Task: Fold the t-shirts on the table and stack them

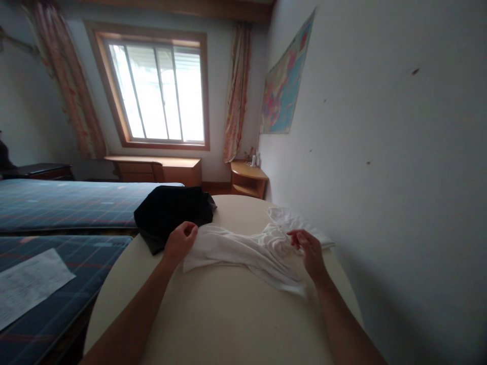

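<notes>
A crumpled white cloth garment (236, 248) stretches across the round cream table (228, 314), bunched in folds toward its right end. At its upper left corner my left hand (181, 241) is closed in a pinch on the fabric. My right hand (309, 251) hovers by the bunched right part, its fingers loosely bent and apart, with no fabric visibly gripped. The lower right edge of the garment is blurred. A folded black cloth (175, 210) lies just beyond my left hand.
A white wall (399, 203) runs close along the table's right side. To the left are mattresses with plaid covers (87, 203), one bearing a printed paper sheet (34, 284). A corner shelf (249, 175) and a wooden desk (178, 167) stand beyond, below the window.
</notes>
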Demonstrator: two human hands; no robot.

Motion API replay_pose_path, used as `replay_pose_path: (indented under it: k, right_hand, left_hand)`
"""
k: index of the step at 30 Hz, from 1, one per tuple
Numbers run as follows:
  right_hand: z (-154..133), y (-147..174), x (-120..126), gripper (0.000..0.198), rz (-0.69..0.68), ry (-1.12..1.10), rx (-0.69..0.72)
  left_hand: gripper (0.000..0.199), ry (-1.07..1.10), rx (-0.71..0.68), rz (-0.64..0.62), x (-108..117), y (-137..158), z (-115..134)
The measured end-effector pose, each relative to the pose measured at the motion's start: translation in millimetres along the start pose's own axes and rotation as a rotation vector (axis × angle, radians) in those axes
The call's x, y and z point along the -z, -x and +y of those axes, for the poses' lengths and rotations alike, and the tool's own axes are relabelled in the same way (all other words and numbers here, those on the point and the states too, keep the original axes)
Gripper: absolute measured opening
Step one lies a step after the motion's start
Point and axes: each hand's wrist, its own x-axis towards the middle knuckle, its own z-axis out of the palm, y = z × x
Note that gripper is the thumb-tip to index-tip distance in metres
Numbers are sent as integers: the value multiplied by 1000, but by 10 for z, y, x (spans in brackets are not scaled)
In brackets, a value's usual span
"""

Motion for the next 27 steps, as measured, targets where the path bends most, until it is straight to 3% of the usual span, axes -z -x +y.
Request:
replay_pose_path:
  k: [4,8,13,17,22,24,27]
  right_hand:
    - [54,-2,-101,32,-231,252,133]
    - [115,7,-179,34,-403,434,207]
    - [134,4,-178,22,-440,470,167]
    - [59,41,-136,31,-435,372,78]
    - [-84,73,-106,36,-509,146,32]
    - [-108,64,-127,36,-465,179,64]
    - [-88,54,-181,34,-447,328,134]
  left_hand:
    - [42,-64,-201,-175,-160,132,37]
    - [35,-164,-137,-281,-169,183,80]
    - [19,-179,-172,-255,-42,174,264]
    - [16,77,-262,-513,71,234,385]
    - [22,303,-174,-852,103,318,407]
    - [32,297,-128,-851,31,334,385]
    - [40,147,-270,-632,-127,360,314]
